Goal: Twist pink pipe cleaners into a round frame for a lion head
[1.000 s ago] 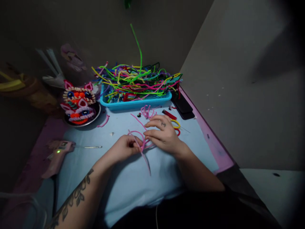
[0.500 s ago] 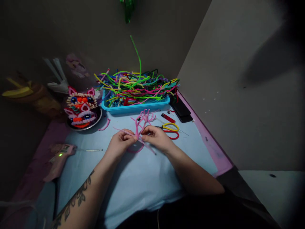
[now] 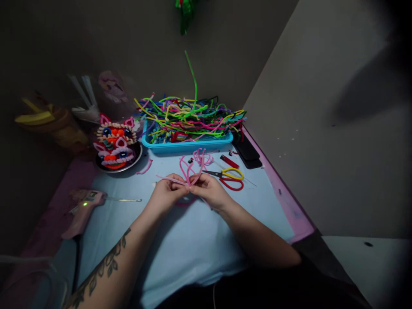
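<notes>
Pink pipe cleaners (image 3: 187, 171), crossed and bent into loops, are pinched where they meet between both my hands. My left hand (image 3: 169, 192) is closed on them from the left, and one strand sticks out past its fingers. From the right, my right hand (image 3: 207, 189) grips the same crossing, its thumb almost touching the left thumb. More curled pink pipe cleaners (image 3: 203, 157) lie just behind. Scissors (image 3: 228, 178) with a yellow and a red handle rest beside my right hand. The lower part of the pink strands is partly hidden by my fingers.
A blue tray (image 3: 189, 147) heaped with colourful pipe cleaners stands at the back. Left of it, a bowl (image 3: 138, 156) holds lion-like pipe-cleaner heads (image 3: 116, 143). A pink glue gun (image 3: 85, 212) lies at left. A red lighter (image 3: 229, 162) and black phone (image 3: 246, 148) are at right.
My hands have drawn closer together at the crossing, and the right fingers now cover more of it. The pink loops stand more spread above the fingers. The view has shifted slightly.
</notes>
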